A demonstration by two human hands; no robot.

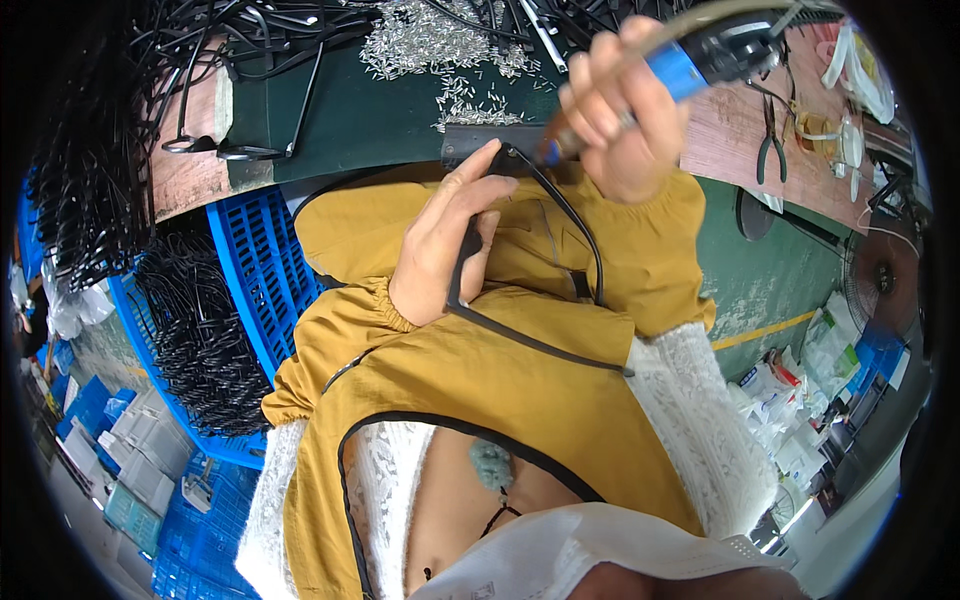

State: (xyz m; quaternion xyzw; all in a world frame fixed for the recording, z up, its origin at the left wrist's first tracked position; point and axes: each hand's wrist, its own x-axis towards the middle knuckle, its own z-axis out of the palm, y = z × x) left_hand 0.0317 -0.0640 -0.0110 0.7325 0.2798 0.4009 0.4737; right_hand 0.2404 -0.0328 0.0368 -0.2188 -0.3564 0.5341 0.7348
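Note:
My left hand [440,240] is closed on a black eyeglasses frame [540,345] at the bench edge, fingers pointing away from me. One temple hangs down across my yellow apron; another curves to the right. The frame's upper part rests against a small dark block [462,143]. My right hand, [640,135] slightly blurred, grips a blue and black electric screwdriver [676,72], tilted with its brown front end down toward the frame beside my left fingertips. Whether its tip touches the frame I cannot tell. Just beyond the block lies a heap of small silvery screws [420,45].
Black glasses frames [90,170] are piled at the left and along the far bench. A blue basket [255,275] full of frames stands lower left. Pliers [770,140] lie on the right of the bench. A fan [884,276] and plastic bags [790,410] are farther right.

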